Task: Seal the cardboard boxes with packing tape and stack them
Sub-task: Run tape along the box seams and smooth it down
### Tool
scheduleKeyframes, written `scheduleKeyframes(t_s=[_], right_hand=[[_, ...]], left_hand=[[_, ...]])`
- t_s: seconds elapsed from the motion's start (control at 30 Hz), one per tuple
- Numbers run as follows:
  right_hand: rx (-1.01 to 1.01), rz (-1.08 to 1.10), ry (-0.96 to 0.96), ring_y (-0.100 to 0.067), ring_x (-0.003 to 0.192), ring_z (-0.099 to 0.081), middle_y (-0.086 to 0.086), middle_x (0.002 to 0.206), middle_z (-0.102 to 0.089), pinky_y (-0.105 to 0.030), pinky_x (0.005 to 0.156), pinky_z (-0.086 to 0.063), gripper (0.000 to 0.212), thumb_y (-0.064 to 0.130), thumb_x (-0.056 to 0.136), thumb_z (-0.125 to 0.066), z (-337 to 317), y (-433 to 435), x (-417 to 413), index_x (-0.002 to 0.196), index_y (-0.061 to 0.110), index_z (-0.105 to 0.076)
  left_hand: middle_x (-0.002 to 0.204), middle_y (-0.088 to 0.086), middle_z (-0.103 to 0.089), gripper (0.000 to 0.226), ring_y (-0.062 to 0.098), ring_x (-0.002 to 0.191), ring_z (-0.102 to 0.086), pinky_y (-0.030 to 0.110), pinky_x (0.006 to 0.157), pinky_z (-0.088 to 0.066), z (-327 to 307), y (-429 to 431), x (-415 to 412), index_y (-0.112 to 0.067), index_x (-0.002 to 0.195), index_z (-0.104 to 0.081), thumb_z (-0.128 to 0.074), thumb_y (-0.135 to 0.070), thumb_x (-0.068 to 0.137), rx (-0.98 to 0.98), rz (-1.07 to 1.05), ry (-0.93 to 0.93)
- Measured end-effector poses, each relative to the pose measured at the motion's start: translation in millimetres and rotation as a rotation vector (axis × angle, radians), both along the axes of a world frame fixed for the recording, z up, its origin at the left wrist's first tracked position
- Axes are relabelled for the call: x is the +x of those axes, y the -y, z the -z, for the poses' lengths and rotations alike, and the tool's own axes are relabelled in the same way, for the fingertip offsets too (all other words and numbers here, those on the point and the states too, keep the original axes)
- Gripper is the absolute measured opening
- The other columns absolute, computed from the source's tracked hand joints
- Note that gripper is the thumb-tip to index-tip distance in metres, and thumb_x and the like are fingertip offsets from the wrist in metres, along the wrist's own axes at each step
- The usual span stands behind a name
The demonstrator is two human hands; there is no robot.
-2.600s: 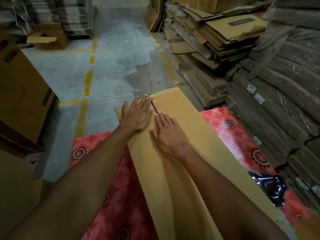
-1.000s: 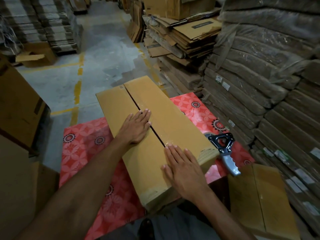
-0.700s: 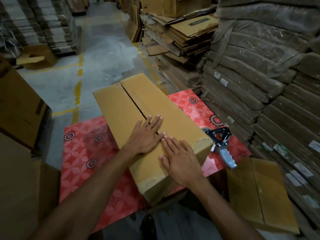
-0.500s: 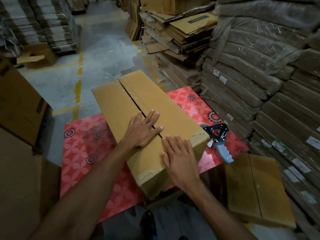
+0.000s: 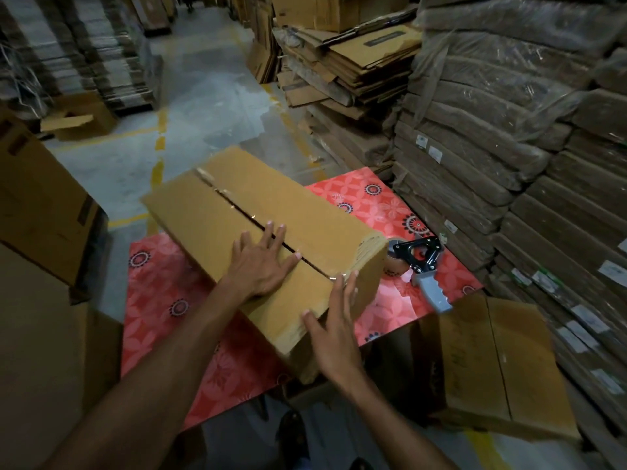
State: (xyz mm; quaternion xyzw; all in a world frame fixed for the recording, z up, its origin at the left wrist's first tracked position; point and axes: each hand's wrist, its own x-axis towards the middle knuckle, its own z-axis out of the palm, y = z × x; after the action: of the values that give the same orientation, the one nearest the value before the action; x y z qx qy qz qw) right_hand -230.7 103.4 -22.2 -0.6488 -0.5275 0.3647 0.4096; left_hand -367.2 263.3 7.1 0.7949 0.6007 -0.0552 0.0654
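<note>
On a red floral tablecloth [image 5: 163,293] among stacked cartons lies the cardboard box [image 5: 237,198], left hand [image 5: 261,262] flat on its seam, right hand [image 5: 334,327] open against its near end, where the tape likely needs firm rubbing.

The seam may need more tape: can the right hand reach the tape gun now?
Probably yes: the tape gun lies on the cloth right of the box, and the right hand holds nothing.

Single head cam (wide-angle), looking forward and down, close above near end of the cardboard box [image 5: 288,205].
</note>
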Motion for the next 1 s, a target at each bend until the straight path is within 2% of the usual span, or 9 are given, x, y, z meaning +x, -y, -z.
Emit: scheduleKeyframes(t_s=[0.13, 0.27, 0.4, 0.47, 0.57, 0.7, 0.87, 0.93, 1.0], right_hand=[[-0.012, -0.194, -0.048, -0.001, 0.152, 0.009, 0.027, 0.161, 0.022, -0.032, 0.122, -0.012, 0.091, 0.041, 0.086, -0.054, 3, -24, 58, 0.160, 0.035, -0.001], [0.004, -0.305, 0.023, 0.016, 0.145, -0.002, 0.024, 0.165, 0.002, -0.015, 0.117, -0.014, 0.071, 0.047, 0.092, -0.043, -8, -58, 107, 0.158, 0.033, -0.020], [-0.044, -0.218, 0.106, -0.001, 0.149, -0.004, 0.013, 0.164, 0.001, -0.038, 0.126, -0.012, 0.068, 0.016, 0.101, -0.045, -25, -70, 102, 0.161, 0.023, -0.012], [-0.069, -0.096, 0.086, -0.012, 0.153, -0.012, 0.008, 0.168, -0.006, -0.041, 0.125, -0.018, 0.073, 0.017, 0.100, -0.046, -21, -64, 84, 0.162, 0.025, -0.007], [-0.026, -0.072, 0.021, -0.008, 0.153, -0.008, 0.012, 0.167, -0.007, -0.039, 0.125, -0.015, 0.075, 0.029, 0.102, -0.053, -4, -57, 70, 0.161, 0.027, -0.007], [-0.005, -0.003, -0.248, 0.004, 0.141, -0.022, 0.028, 0.149, -0.021, -0.031, 0.119, -0.026, 0.069, 0.029, 0.101, -0.058, -1, -63, 77, 0.158, 0.037, -0.020], [-0.027, -0.042, -0.127, -0.001, 0.139, -0.031, 0.018, 0.151, -0.033, -0.027, 0.113, -0.030, 0.071, 0.041, 0.099, -0.059, -4, -83, 92, 0.159, 0.036, -0.022], [-0.039, -0.075, -0.024, 0.006, 0.131, -0.039, 0.021, 0.144, -0.039, -0.023, 0.111, -0.033, 0.066, 0.039, 0.099, -0.059, -12, -96, 104, 0.157, 0.030, -0.028], [-0.060, -0.097, 0.019, 0.017, 0.111, -0.051, 0.020, 0.133, -0.050, -0.015, 0.101, -0.043, 0.054, 0.036, 0.100, -0.059, -20, -112, 118, 0.149, 0.027, -0.040]], left_hand=[[0.167, 0.008, 0.009, 0.091, 0.060, 0.143, -0.005, 0.067, 0.115, -0.005, -2, 38, 6, -0.023, 0.159, 0.008, -0.009, -0.079, 0.089, -0.048, -0.221, 0.025], [0.166, 0.010, 0.016, 0.090, 0.054, 0.146, 0.015, 0.064, 0.117, 0.010, 0, 75, 26, -0.023, 0.159, 0.012, -0.006, -0.078, 0.090, -0.047, -0.276, 0.084], [0.166, 0.002, 0.014, 0.070, 0.027, 0.153, 0.015, 0.058, 0.120, 0.008, 6, 73, 33, -0.024, 0.160, 0.006, -0.010, -0.058, 0.101, 0.202, 0.018, 0.067], [0.166, -0.007, 0.016, 0.062, 0.021, 0.154, 0.014, 0.058, 0.121, 0.005, 7, 64, 31, -0.030, 0.159, 0.008, -0.012, -0.048, 0.104, 0.206, 0.236, 0.067], [0.164, -0.012, 0.018, 0.060, 0.015, 0.152, 0.020, 0.056, 0.122, 0.006, 5, 53, 29, -0.029, 0.158, 0.013, -0.008, -0.046, 0.105, 0.134, 0.394, 0.066], [0.164, -0.011, 0.020, 0.063, 0.009, 0.150, 0.023, 0.051, 0.122, 0.012, 2, 41, 36, -0.026, 0.157, 0.016, -0.007, -0.052, 0.105, 0.087, 0.497, 0.068], [0.165, -0.007, 0.017, 0.073, 0.007, 0.150, 0.022, 0.049, 0.123, 0.008, 4, 20, 55, -0.021, 0.158, 0.013, -0.009, -0.061, 0.102, 0.081, 0.547, 0.089], [0.166, -0.004, 0.017, 0.077, 0.008, 0.150, 0.022, 0.048, 0.124, 0.006, 6, 12, 65, -0.018, 0.159, 0.012, -0.007, -0.064, 0.100, 0.068, 0.512, 0.105], [0.166, -0.001, 0.016, 0.079, 0.009, 0.150, 0.022, 0.048, 0.124, 0.006, 7, 3, 77, -0.015, 0.159, 0.011, -0.008, -0.064, 0.099, 0.058, 0.481, 0.121]])
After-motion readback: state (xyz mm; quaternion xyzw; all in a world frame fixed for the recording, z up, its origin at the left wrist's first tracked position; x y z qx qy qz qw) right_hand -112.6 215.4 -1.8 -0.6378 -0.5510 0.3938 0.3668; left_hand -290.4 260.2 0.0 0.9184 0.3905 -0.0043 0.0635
